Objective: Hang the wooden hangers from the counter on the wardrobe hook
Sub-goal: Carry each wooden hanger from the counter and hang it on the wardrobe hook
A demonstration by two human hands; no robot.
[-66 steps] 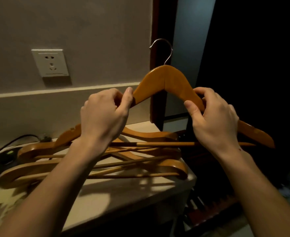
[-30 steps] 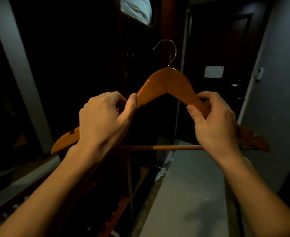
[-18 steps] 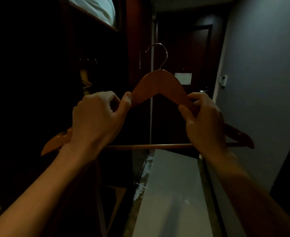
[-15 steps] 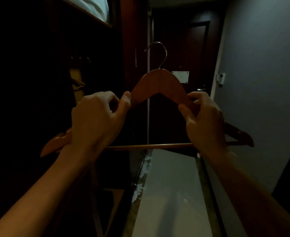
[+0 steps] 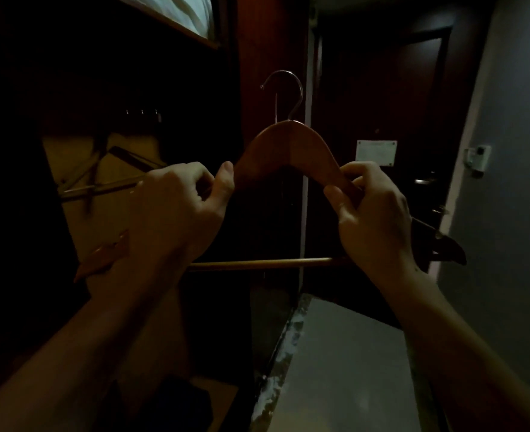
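Carrying step: the left hand (image 5: 176, 213) and right hand (image 5: 374, 213) grip one wooden hanger (image 5: 288, 148) by its shoulders. Next, its metal hook (image 5: 288, 92) needs lifting onto the wardrobe hook (too dark to locate).

Upper left of frame: wardrobe shelf (image 5: 176, 28), wooden front edge slanting down to right, white folded bedding (image 5: 179, 9) lying on it, partly cut off by frame top.

Left of centre, dim wardrobe interior: pale back panel (image 5: 70, 169), thin wooden and metal rods (image 5: 101, 188) crossing in front; what carries them unclear.

Lower left: wardrobe floor board (image 5: 223, 397), dark soft object (image 5: 179, 403) on it, identity unclear.

Lower centre to right: pale grey floor (image 5: 344, 369), bare, rough whitish strip (image 5: 276, 369) along left edge.
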